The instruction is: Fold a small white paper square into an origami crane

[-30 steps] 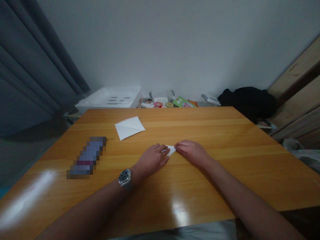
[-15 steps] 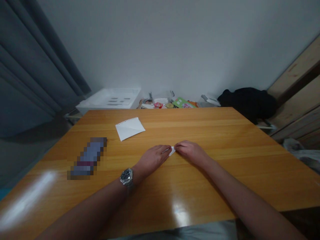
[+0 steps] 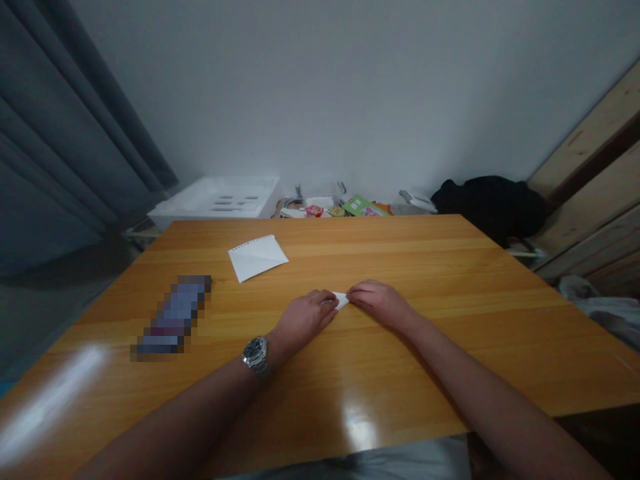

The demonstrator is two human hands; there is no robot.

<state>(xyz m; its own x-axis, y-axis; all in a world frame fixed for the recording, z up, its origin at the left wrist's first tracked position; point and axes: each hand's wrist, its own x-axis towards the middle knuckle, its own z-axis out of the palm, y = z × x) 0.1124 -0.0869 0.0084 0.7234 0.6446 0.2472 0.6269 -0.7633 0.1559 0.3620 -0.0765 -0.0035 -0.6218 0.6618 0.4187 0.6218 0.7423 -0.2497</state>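
A small piece of folded white paper lies on the wooden table between my two hands. My left hand, with a metal watch on its wrist, has its fingers closed on the paper's left part and covers much of it. At the right end, the bunched fingertips of my right hand pinch the paper. Only a small white patch shows between the fingers, so its full shape is hidden.
A white sheet with a perforated edge lies farther back on the table. To the left is a blurred-out, phone-like object. Behind the far edge stand a white foam box, a green packet and a black cloth heap.
My left hand's fingers have shifted slightly left and curled more, so a little more of the white paper shows. My right hand stays at its end. The view has moved slightly.
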